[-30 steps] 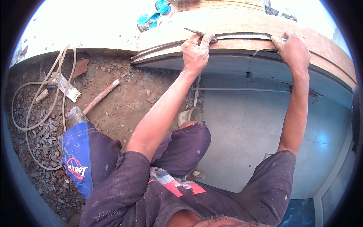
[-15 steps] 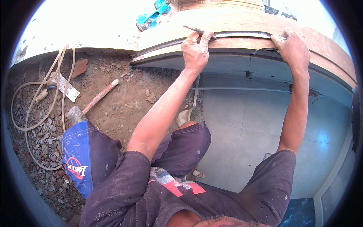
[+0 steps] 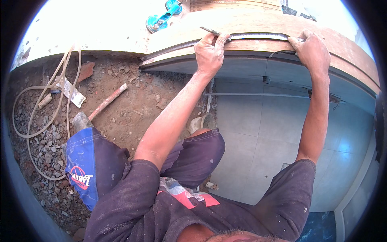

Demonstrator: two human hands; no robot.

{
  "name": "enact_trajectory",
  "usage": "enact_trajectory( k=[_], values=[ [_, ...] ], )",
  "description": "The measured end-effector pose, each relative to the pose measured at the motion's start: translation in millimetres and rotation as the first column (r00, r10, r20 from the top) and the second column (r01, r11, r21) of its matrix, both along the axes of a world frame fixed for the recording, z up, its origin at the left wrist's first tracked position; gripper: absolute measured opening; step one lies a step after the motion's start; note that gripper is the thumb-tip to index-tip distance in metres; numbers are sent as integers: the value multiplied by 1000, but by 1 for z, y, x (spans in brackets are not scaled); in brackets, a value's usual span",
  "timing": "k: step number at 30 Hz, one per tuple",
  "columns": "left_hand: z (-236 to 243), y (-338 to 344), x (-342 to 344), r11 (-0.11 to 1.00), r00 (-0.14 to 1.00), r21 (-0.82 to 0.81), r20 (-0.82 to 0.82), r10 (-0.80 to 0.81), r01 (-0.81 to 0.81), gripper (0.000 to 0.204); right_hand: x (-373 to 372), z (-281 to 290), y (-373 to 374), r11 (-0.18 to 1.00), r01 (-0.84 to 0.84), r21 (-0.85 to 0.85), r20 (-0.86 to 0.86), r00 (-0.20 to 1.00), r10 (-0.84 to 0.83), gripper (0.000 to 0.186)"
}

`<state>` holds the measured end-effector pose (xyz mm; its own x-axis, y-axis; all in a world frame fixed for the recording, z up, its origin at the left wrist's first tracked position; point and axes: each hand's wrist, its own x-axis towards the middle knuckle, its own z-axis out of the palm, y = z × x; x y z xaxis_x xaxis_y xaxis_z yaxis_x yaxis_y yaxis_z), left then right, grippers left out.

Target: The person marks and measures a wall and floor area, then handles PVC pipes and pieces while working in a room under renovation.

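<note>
My left hand [image 3: 209,53] is closed at the edge of a wood-toned plank [image 3: 258,25]. Between its thumb and fingers is a thin, dark pencil-like stick [image 3: 209,30], tilted with one end pointing up and left. A thin pale strip [image 3: 260,36], like a measuring tape's blade, spans the gap between my hands along the plank's edge. My right hand [image 3: 313,52] is closed at the strip's right end, thumb and fingers pinched over it. Its fingertips are partly hidden. Whether the left fingers also press on the strip is hard to make out.
Below the edge lies a grey tiled floor [image 3: 238,153]. On the left, a hammer [image 3: 107,103], a looped clear hose [image 3: 29,121] and a white packet [image 3: 72,94] lie on dirt and rubble. A blue suction-cup lifter [image 3: 161,20] sits on the bright ledge beyond.
My left hand has shifted very slightly to the right, and the dark stick's free end has moved right with it. My right hand has stayed in place.
</note>
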<state>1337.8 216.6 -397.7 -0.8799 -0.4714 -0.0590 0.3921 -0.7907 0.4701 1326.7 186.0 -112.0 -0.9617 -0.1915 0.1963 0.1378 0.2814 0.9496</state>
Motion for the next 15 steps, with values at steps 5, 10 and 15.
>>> enact_trajectory(
  k=[5, 10, 15],
  values=[
    [-1, -2, 2, 999, 999, 11, 2, -35, 35, 18, 0, 1, 2, 999, -36, 1, 4, 999, 36, 45],
    [-1, -2, 2, 996, 1000, 85, -10, -28, 29, 19, -2, 0, 2, 999, -37, -14, 1, 999, 37, 46],
    [-5, -10, 1, 984, 997, 163, 37, 62, -67, 19, -1, 1, 1, 1000, -25, -14, 8, 1000, 26, 46]
  ],
)
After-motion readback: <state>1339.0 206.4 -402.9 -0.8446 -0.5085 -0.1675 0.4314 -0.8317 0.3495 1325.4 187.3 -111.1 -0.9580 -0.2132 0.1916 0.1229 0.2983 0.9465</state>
